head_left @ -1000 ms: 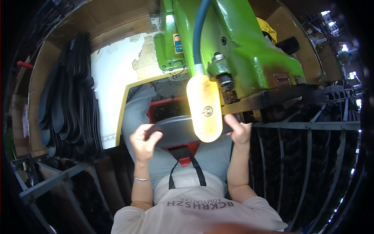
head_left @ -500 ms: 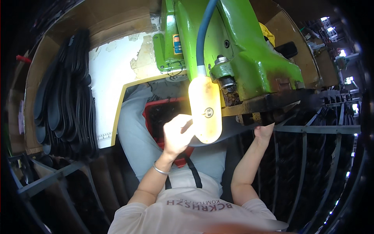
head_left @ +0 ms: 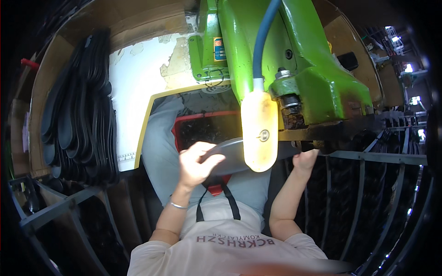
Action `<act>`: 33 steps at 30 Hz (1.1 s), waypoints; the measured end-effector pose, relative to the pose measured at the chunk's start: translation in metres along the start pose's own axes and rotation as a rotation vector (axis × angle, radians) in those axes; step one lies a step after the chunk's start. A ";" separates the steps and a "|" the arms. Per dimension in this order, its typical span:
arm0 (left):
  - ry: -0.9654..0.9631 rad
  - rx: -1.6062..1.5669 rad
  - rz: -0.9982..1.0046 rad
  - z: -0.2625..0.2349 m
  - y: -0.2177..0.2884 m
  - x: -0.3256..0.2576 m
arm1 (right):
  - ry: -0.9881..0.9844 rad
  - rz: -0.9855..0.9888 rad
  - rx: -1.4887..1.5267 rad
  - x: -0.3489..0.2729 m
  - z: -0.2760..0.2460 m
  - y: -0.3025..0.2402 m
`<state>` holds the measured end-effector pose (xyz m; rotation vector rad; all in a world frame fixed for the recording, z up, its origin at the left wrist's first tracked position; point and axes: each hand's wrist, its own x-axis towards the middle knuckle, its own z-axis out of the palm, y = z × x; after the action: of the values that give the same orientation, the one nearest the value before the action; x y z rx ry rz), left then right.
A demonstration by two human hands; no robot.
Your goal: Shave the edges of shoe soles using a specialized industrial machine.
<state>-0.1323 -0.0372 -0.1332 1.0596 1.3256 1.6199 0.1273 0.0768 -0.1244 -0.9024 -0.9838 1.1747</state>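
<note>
A dark, thin shoe sole (head_left: 230, 155) stretches behind the lit lamp, above my lap. My left hand (head_left: 195, 166) is closed on its left end, thumb on the near side. At its other end my right hand (head_left: 306, 161) is closed, fingers bent against the sole just below the machine's dark roller (head_left: 317, 146). The lamp hides the sole's middle, and the roller partly hides its right end. Above stands a green machine (head_left: 317, 78) with a greasy bolt (head_left: 290, 103) at its front.
The yellowish lamp (head_left: 260, 138) hangs on a blue flexible neck between my hands. Stacked black soles (head_left: 83, 119) fill the left of the white, yellow-edged table (head_left: 138, 87). Below the cut-out is a red bin (head_left: 184, 123) with dark scraps. Metal racks (head_left: 377, 158) stand at both sides.
My left hand has moved a little left and turned, and more of the sole now shows beside the lamp. My right hand stays by the roller. The whole view has shifted slightly.
</note>
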 end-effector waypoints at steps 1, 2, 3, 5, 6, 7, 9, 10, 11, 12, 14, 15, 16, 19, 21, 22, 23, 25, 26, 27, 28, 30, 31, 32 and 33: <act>-0.012 0.045 0.027 0.013 0.007 0.006 | 0.056 0.009 -0.011 0.005 -0.002 -0.009; -0.020 0.045 0.044 0.026 0.007 0.010 | 0.108 0.015 -0.021 0.013 -0.007 -0.017; -0.032 0.033 0.103 0.036 0.009 0.017 | 0.064 0.021 -0.020 0.022 -0.017 -0.022; -0.055 0.012 0.167 0.052 0.010 0.024 | 0.061 0.040 -0.017 0.027 -0.020 -0.037; -0.013 0.017 0.182 0.058 0.011 0.025 | 0.059 0.034 -0.019 0.027 -0.019 -0.037; 0.017 0.018 0.197 0.062 0.010 0.028 | 0.087 0.050 -0.026 0.027 -0.018 -0.036; 0.034 0.034 0.122 0.053 0.011 0.024 | 0.131 0.092 -0.029 0.024 -0.013 -0.031; 0.052 -0.023 0.105 0.046 0.010 0.021 | 0.109 0.070 0.003 0.021 -0.003 -0.024; 0.053 -0.021 0.088 0.038 0.012 0.020 | 0.072 0.064 0.009 0.017 0.003 -0.019; 0.055 -0.017 0.071 0.030 0.014 0.020 | 0.035 0.059 0.014 0.013 0.008 -0.014; 0.097 -0.112 -0.023 0.013 0.011 0.015 | 0.058 0.105 0.042 0.001 0.018 0.001; 0.098 -0.190 -0.090 0.004 0.012 0.014 | 0.060 0.103 0.008 -0.005 0.023 0.007; 0.091 -0.213 -0.142 -0.006 0.017 0.014 | 0.027 0.135 0.033 -0.011 0.046 -0.003; 0.106 -0.281 -0.257 -0.035 0.009 0.011 | -0.022 0.126 -0.049 -0.028 0.060 0.006; 0.111 -0.294 -0.279 -0.056 0.002 0.005 | 0.030 0.053 -0.038 -0.039 0.088 0.002; 0.128 -0.295 -0.282 -0.062 0.001 0.000 | -0.025 0.101 -0.018 -0.044 0.087 0.004; 0.119 -0.309 -0.288 -0.070 -0.001 -0.006 | -0.079 0.152 -0.043 -0.047 0.088 0.003; 0.114 -0.325 -0.308 -0.079 -0.001 -0.019 | -0.175 0.154 -0.017 -0.051 0.091 0.009; 0.105 -0.358 -0.323 -0.080 -0.002 -0.027 | -0.171 0.155 -0.016 -0.050 0.093 0.008; 0.079 -0.378 -0.327 -0.082 -0.010 -0.038 | -0.241 0.051 -0.107 -0.048 0.096 0.006; 0.060 -0.393 -0.326 -0.087 -0.020 -0.051 | -0.316 -0.052 -0.191 -0.046 0.102 0.003; -0.059 -0.409 -0.338 -0.083 -0.034 -0.075 | -0.287 -0.045 -0.177 -0.043 0.105 0.004; -0.120 -0.336 -0.405 -0.078 -0.035 -0.085 | -0.360 -0.081 -0.240 -0.041 0.101 0.005; -0.181 -0.267 -0.474 -0.067 -0.034 -0.091 | -0.434 -0.116 -0.306 -0.040 0.098 0.005; -0.239 -0.235 -0.514 -0.054 -0.032 -0.094 | -0.438 -0.115 -0.307 -0.041 0.100 0.006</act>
<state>-0.1480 -0.1374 -0.1823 0.6733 1.1016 1.1862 0.0271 0.0428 -0.1035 -0.8273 -1.5840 1.1656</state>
